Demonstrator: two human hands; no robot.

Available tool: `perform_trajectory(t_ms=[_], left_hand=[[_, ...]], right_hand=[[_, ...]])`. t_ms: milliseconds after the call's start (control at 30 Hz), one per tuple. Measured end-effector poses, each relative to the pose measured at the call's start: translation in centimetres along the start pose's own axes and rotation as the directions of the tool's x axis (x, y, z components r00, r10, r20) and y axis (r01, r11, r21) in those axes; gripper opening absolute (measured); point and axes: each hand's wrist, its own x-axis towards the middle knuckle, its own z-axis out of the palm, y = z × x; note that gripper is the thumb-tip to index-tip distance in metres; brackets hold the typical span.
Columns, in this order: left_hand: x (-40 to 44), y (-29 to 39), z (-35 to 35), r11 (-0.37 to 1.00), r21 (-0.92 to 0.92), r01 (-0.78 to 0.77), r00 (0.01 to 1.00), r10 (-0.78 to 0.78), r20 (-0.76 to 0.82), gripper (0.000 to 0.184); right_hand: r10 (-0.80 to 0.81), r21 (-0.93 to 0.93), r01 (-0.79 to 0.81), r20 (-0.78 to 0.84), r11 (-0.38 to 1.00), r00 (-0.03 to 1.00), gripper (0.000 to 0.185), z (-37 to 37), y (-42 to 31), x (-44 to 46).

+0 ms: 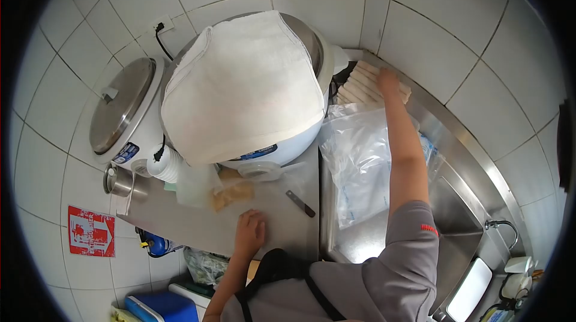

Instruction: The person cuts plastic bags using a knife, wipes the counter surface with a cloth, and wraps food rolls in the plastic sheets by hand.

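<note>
at the bottom of the frame, the person wears a grey short-sleeved shirt (354, 289) with dark straps (324, 299) crossing it; the right sleeve (410, 235) bears a small red marking (429, 228).

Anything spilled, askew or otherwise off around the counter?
No clear spill or damage. Mildly odd: the white cloth lies askew over the large cooker, covering much of its lid and hanging down the front. A dark-handled tool, possibly a knife, also lies loose on the counter near the left hand.
</note>
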Motion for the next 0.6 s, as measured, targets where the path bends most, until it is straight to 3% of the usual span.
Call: perform_trajectory(t_ms=[300, 400, 500, 600], left_hand=[[1.3, -0.1, 0.5, 0.999, -0.016, -0.038, 0.999, 0.038, -0.008, 0.023], [1.4, 0.0, 0.5, 0.999, -0.012, -0.038, 0.999, 0.037, -0.004, 0.022], [1.0, 0.0, 0.2, 0.999, 0.007, -0.035, 0.999, 0.035, 0.012, 0.024], [-0.1, -0.8, -0.3, 1.000, 0.020, -0.007, 0.999, 0.006, 0.043, 0.028]], right_hand=[[-0.046, -0.089, 0.039, -0.071, 0.995, 0.996, 0.024, -0.3, -0.3, 0.1], [-0.086, 0.044, 0.093, -0.125, 0.995, 0.988, 0.024, -1.3, -0.1, -0.7], [-0.106, 0.152, 0.111, -0.039, 0.982, 0.994, 0.032, -1.8, 0.3, -0.6], [-0.134, 0.192, 0.157, -0.129, 0.969, 0.983, 0.030, -1.7, 1.3, 0.6]])
